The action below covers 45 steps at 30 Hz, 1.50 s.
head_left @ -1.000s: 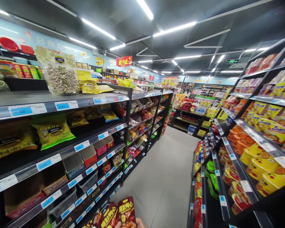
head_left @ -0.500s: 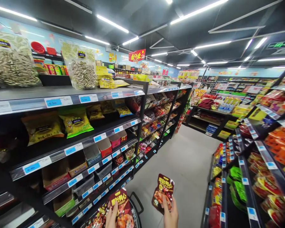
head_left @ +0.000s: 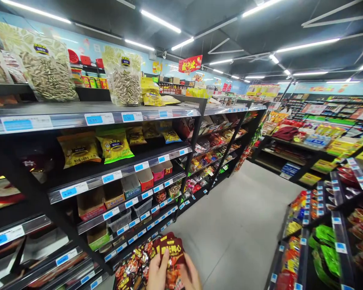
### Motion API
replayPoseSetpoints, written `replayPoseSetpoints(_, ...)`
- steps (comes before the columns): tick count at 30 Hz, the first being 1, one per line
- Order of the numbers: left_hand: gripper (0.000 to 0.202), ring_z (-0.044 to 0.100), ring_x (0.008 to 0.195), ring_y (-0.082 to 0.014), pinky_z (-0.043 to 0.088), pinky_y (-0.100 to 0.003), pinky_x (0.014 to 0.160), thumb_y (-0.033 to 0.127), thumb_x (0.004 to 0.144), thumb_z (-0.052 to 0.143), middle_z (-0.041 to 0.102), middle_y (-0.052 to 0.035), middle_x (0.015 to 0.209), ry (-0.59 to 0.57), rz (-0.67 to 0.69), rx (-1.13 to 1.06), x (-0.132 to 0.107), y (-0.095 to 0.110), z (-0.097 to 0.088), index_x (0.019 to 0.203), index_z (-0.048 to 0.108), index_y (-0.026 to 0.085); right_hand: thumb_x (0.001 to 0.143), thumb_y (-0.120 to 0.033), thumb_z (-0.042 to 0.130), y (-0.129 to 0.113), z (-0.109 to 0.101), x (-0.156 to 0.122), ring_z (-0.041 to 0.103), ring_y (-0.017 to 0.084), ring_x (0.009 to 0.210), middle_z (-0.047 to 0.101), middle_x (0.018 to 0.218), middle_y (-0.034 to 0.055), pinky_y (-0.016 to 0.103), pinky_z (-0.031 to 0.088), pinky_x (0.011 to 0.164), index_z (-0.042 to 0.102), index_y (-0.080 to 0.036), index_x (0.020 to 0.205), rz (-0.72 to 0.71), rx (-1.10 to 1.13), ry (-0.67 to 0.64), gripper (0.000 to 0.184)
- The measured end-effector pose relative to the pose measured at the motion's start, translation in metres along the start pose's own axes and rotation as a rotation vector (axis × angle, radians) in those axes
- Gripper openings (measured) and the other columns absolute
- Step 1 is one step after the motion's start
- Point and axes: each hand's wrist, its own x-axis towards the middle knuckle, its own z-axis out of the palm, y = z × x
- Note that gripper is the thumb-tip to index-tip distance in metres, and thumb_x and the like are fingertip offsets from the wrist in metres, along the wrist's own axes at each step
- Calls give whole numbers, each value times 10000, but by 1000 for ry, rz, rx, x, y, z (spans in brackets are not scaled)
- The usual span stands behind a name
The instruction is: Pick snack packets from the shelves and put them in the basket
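Observation:
My left hand [head_left: 157,270] is closed on dark red snack packets [head_left: 173,249] with yellow lettering and a food picture, its thumb across the front one. At their right edge, my right hand [head_left: 192,272] is closed round them too. The packets overlap like a small stack, so I cannot tell which hand bears which one. Just left of my hands lies a heap of similar shiny dark snack packs [head_left: 132,264], partly cut off by the lower edge of the view.
On my left runs a black shelf unit [head_left: 157,159] with yellow snack bags [head_left: 113,145], open cardboard boxes [head_left: 90,203] and big seed bags [head_left: 125,76]. The grey aisle floor [head_left: 230,225] stretches ahead. Stocked racks with green packs [head_left: 325,251] stand right.
My right hand has moved left with its packet and joined it to the one in my left hand. The view has turned left, and the black basket handle has gone from sight.

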Motion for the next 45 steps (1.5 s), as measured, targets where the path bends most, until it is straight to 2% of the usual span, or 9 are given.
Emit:
replayPoseSetpoints(4,699,670,753,-258,570,-317,795,855,691,644,700,-74,678,62,-5,42,4,-9,-6,652,677,158,633,-641,834,-6,14,6,734,234,735,780,914,84,285,609,655,738,-206,991,26,4,-17,572)
replayPoseSetpoints(8,730,699,1037,-342,548,-386,979,867,652,646,781,-129,965,77,-7,40,11,-19,-24,813,772,166,647,-653,826,-8,12,15,708,208,693,725,755,52,274,602,647,671,-187,722,23,79,40,496)
replayPoseSetpoints(16,796,608,1285,-363,431,-465,1158,711,701,740,686,-124,1327,169,61,68,16,-17,-78,1310,651,206,449,-673,904,-16,-57,62,763,264,674,786,790,4,356,633,608,608,-233,931,280,240,455,716)
replayPoseSetpoints(20,937,587,1320,-359,430,-447,1163,670,709,776,654,-112,1382,213,76,15,12,-2,-79,1493,488,246,500,-649,903,-15,-65,64,775,283,712,797,803,3,368,643,629,615,-257,970,290,240,470,676)
replayPoseSetpoints(27,1134,523,1393,-361,452,-435,1150,552,650,867,571,-124,1487,202,27,67,9,12,-63,1597,310,273,466,-657,902,-5,-41,44,779,326,757,808,873,88,390,644,631,629,-200,953,376,243,317,722)
replayPoseSetpoints(31,1091,696,1154,-339,575,-415,987,543,575,909,678,-162,1327,90,-106,-60,6,1,-53,1506,454,201,521,-625,902,-5,-32,35,773,314,837,810,906,101,360,637,694,676,-184,897,341,180,208,622)
replayPoseSetpoints(36,691,720,999,-338,595,-412,919,630,598,867,769,-178,1025,-35,-47,-59,-5,-12,-36,1033,761,105,596,-615,885,-13,-18,23,757,292,896,802,937,110,338,623,790,728,-173,868,298,133,-7,543)
replayPoseSetpoints(40,566,689,1046,-340,607,-394,890,649,638,833,730,-170,1072,57,125,29,-12,-12,-25,893,818,144,645,-609,867,-17,-9,13,749,278,875,791,934,99,326,618,738,746,-178,901,281,143,-123,516)
replayPoseSetpoints(45,559,679,1131,-350,576,-412,982,624,666,827,720,-178,1197,25,76,-5,-19,-9,-20,966,825,153,667,-661,827,-10,-11,4,746,288,859,795,958,98,363,630,726,781,-189,947,342,174,-73,551)
